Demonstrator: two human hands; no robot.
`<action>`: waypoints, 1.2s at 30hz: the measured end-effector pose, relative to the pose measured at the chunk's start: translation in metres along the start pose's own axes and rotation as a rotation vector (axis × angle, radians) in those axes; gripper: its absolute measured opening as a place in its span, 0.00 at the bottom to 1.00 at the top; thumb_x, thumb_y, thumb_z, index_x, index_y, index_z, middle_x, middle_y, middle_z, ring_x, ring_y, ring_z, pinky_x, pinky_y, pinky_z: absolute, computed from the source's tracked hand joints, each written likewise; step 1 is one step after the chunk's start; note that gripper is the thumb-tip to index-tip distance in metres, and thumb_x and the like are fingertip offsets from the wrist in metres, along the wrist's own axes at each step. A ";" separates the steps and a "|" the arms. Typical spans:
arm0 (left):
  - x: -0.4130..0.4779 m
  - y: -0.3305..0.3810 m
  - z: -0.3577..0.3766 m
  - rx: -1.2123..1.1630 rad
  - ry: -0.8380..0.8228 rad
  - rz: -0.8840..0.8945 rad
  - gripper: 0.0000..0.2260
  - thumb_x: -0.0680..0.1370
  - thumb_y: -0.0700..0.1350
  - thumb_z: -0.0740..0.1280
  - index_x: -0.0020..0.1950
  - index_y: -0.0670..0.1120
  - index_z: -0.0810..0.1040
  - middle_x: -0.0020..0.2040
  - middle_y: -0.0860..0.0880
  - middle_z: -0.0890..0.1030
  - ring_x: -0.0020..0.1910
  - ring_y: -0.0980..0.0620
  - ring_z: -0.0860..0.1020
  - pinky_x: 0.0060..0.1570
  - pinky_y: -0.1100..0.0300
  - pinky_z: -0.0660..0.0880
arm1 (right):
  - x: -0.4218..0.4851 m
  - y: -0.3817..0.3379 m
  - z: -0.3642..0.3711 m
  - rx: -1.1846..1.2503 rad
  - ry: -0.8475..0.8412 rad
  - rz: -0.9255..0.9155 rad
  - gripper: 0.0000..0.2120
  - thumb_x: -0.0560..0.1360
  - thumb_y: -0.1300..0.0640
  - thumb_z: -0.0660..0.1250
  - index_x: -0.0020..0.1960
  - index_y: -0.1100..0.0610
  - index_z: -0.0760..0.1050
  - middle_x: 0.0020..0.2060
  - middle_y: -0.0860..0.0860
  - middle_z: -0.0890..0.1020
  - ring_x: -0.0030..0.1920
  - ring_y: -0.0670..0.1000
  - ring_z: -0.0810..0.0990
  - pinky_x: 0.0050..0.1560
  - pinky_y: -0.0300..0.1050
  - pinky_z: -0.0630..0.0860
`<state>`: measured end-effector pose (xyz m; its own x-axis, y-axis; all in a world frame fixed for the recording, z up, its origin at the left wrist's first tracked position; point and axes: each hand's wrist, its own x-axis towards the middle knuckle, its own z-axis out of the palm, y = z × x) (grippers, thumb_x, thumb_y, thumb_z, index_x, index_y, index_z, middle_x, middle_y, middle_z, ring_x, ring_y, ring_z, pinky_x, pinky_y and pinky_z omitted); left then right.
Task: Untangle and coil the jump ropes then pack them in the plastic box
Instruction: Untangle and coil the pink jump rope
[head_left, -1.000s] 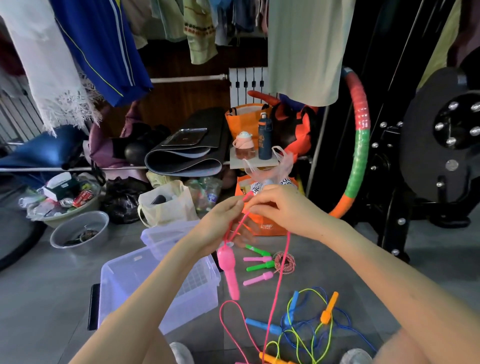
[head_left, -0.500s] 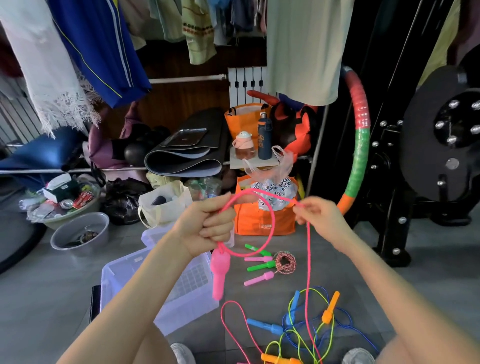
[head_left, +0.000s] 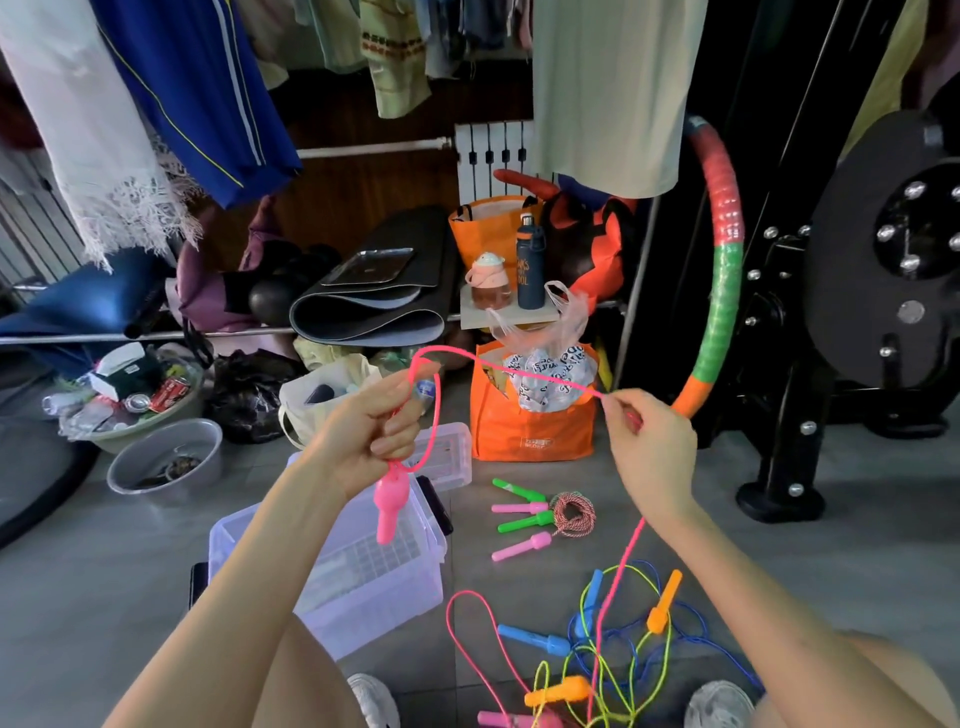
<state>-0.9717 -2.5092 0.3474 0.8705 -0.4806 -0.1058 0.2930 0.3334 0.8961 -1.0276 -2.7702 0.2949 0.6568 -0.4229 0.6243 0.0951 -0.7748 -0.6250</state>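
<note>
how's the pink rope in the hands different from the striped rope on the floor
The pink rope is held up between the left hand and right hand, only partly looped, its tail trailing to the floor; the striped rope lies on the floor in a small tight coil. The pink rope is one plain colour; the striped rope is twisted red and white. Neither is in the plastic box.

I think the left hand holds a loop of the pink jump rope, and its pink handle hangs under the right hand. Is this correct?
Not quite. The head view shows the pink handle hanging under the left hand, the same hand that holds the loop of the pink jump rope. The right hand only pinches the rope.
</note>
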 end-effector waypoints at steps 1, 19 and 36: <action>-0.001 0.000 -0.001 0.006 -0.004 0.002 0.13 0.76 0.43 0.57 0.58 0.45 0.74 0.20 0.53 0.62 0.15 0.60 0.57 0.18 0.68 0.53 | 0.002 -0.012 -0.003 -0.140 -0.004 -0.148 0.05 0.71 0.61 0.70 0.36 0.59 0.78 0.27 0.51 0.78 0.27 0.51 0.75 0.27 0.44 0.69; 0.007 -0.030 0.020 0.348 0.060 0.080 0.14 0.83 0.45 0.53 0.66 0.42 0.67 0.40 0.43 0.84 0.36 0.44 0.83 0.35 0.54 0.80 | -0.016 -0.071 0.011 -0.120 -0.699 -0.785 0.05 0.65 0.65 0.72 0.38 0.56 0.80 0.31 0.50 0.76 0.35 0.53 0.71 0.34 0.43 0.69; 0.001 -0.031 0.052 0.077 -0.319 -0.232 0.15 0.75 0.41 0.56 0.57 0.35 0.74 0.18 0.52 0.62 0.15 0.61 0.56 0.20 0.68 0.49 | 0.030 -0.031 -0.012 0.042 -0.582 -0.465 0.15 0.70 0.70 0.63 0.54 0.58 0.77 0.48 0.48 0.73 0.40 0.46 0.70 0.42 0.36 0.69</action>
<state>-1.0008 -2.5616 0.3417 0.6149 -0.7675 -0.1812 0.4266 0.1306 0.8950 -1.0198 -2.7646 0.3387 0.8306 0.2702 0.4869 0.4807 -0.7893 -0.3820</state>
